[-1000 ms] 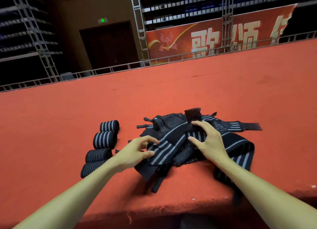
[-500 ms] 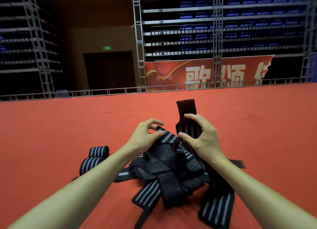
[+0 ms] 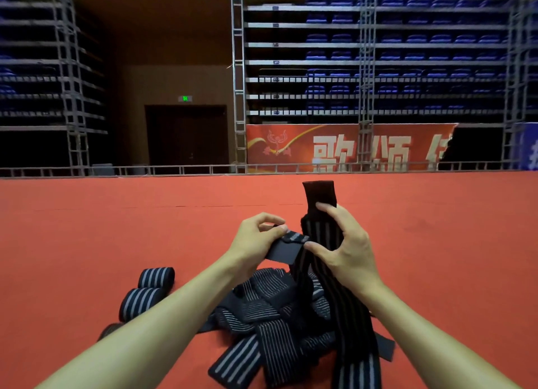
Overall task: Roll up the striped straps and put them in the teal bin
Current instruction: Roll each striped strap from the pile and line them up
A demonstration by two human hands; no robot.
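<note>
Our right hand (image 3: pixel 346 249) grips one striped strap (image 3: pixel 318 228) upright, lifted off the pile (image 3: pixel 270 310) so it hangs untangled. Left hand (image 3: pixel 253 243) pinches a black end tab (image 3: pixel 283 249), likely the roll's start. No teal bin in view.

The right hand (image 3: pixel 346 249) grips a lifted striped strap (image 3: pixel 320 234); the left hand (image 3: pixel 256 243) pinches its flap above the strap pile (image 3: pixel 270 316).

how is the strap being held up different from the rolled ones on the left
The held strap is unrolled and hangs long; the rolled straps are wound into tight cylinders. The held strap stands upright, gripped by the right hand; the rolled straps lie untouched on the red floor. Both are black with grey stripes.
</note>
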